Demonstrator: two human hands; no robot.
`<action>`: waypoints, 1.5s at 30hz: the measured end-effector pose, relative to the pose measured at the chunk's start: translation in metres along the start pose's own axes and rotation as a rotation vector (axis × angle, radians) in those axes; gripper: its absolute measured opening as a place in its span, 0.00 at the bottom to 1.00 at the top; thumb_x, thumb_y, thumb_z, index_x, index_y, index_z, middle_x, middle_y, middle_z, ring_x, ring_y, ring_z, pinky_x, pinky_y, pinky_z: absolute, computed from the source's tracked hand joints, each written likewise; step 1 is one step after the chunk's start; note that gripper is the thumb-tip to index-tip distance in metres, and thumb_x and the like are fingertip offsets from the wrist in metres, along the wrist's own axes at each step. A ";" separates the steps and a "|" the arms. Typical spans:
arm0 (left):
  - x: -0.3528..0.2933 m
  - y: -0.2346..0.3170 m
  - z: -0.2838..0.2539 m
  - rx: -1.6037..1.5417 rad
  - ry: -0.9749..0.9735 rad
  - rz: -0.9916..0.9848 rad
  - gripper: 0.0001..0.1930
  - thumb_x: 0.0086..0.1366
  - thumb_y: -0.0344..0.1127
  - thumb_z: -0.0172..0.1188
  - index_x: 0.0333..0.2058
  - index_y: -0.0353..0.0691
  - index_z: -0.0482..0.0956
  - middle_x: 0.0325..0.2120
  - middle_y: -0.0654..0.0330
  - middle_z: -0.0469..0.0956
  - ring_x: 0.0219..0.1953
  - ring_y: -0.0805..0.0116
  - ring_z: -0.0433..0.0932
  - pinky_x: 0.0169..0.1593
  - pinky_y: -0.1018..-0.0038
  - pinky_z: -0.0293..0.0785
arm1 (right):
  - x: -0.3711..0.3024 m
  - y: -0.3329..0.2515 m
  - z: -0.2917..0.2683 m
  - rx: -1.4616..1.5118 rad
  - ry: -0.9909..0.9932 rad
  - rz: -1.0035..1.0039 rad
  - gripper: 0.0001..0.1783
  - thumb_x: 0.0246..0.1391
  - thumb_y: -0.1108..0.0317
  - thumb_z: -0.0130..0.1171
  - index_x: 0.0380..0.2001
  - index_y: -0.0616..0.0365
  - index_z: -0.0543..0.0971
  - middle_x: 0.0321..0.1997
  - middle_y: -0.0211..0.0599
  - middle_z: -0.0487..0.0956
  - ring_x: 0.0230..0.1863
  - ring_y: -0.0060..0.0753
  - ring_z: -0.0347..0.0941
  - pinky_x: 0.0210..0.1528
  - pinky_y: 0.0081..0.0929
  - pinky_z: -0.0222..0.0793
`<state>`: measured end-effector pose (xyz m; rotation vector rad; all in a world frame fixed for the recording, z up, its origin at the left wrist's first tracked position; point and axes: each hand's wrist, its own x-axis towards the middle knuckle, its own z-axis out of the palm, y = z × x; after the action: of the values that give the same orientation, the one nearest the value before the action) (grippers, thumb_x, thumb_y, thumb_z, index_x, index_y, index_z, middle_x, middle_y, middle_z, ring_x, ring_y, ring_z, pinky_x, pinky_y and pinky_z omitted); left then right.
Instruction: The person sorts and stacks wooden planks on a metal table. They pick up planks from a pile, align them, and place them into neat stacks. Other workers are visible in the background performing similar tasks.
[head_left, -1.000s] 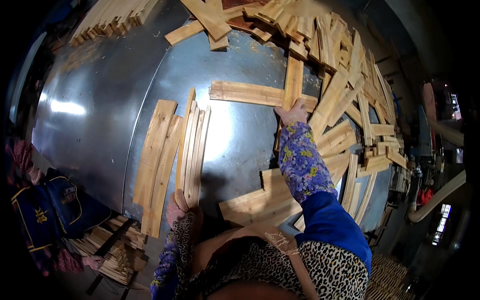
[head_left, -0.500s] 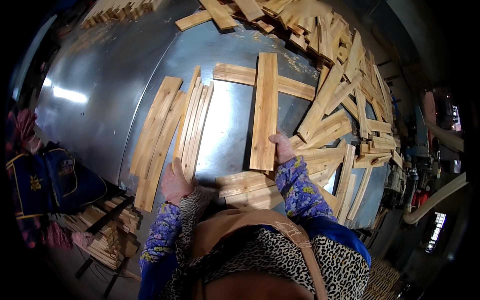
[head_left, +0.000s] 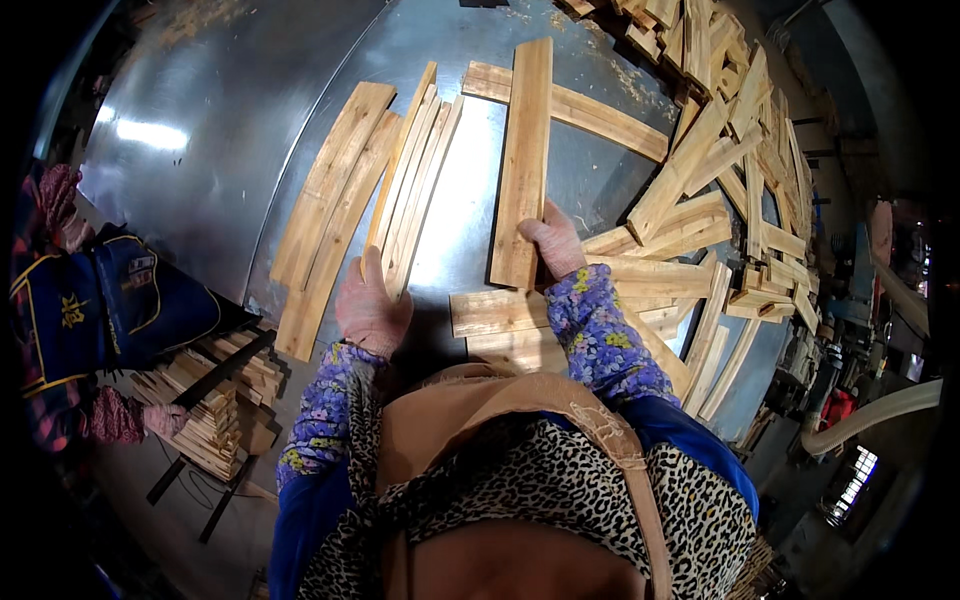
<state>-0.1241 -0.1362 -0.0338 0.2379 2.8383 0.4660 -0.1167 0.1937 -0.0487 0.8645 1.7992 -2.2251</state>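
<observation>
My left hand (head_left: pixel 372 310) is closed around the near end of a bundle of narrow wooden strips (head_left: pixel 422 175), which stand on edge side by side on the metal table. My right hand (head_left: pixel 556 240) grips a long flat wooden board (head_left: pixel 523 165) by its right edge near the close end, thumb on top. That board lies across another board (head_left: pixel 605 120) at its far part. Left of the bundle, two wider boards (head_left: pixel 335 200) lie flat and overlapping. More short boards (head_left: pixel 500 313) lie close to my body, beneath and beside my right forearm.
A big jumbled heap of boards (head_left: pixel 740 150) covers the table's right side. The metal table (head_left: pixel 220 170) stretches to the left. At the left edge, a person in a blue apron (head_left: pixel 130 300) has a gloved hand by stacked wood strips (head_left: pixel 200 410). A pale hose (head_left: pixel 880 415) hangs at right.
My view has shifted, so the table's things sit higher in it. The board in my right hand has moved left over the crossing board, nearer the bundle. My left hand keeps its hold.
</observation>
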 end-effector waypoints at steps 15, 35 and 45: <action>-0.002 -0.004 -0.004 -0.034 -0.126 -0.083 0.50 0.63 0.52 0.75 0.80 0.48 0.62 0.71 0.42 0.71 0.68 0.39 0.78 0.66 0.48 0.79 | 0.017 -0.085 -0.006 -0.545 -0.187 -0.049 0.31 0.58 0.73 0.53 0.65 0.62 0.85 0.41 0.41 0.89 0.40 0.33 0.85 0.50 0.32 0.83; 0.003 0.001 -0.036 -0.140 -0.209 -0.029 0.42 0.65 0.52 0.72 0.73 0.43 0.66 0.60 0.43 0.73 0.60 0.40 0.80 0.61 0.45 0.79 | 0.201 -0.105 0.315 -2.093 -1.172 -0.941 0.63 0.42 0.50 0.83 0.82 0.36 0.63 0.73 0.39 0.78 0.73 0.47 0.74 0.77 0.52 0.64; -0.009 -0.008 -0.024 -0.096 -0.064 -0.034 0.39 0.60 0.50 0.76 0.67 0.46 0.72 0.56 0.46 0.77 0.56 0.42 0.83 0.54 0.46 0.83 | 0.138 -0.090 0.322 -1.896 -1.313 -0.992 0.59 0.47 0.48 0.82 0.82 0.32 0.66 0.67 0.41 0.81 0.67 0.50 0.78 0.68 0.47 0.76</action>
<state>-0.1230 -0.1523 -0.0124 0.1827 2.7447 0.5753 -0.3799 -0.0511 -0.0077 -1.5239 2.1492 0.0784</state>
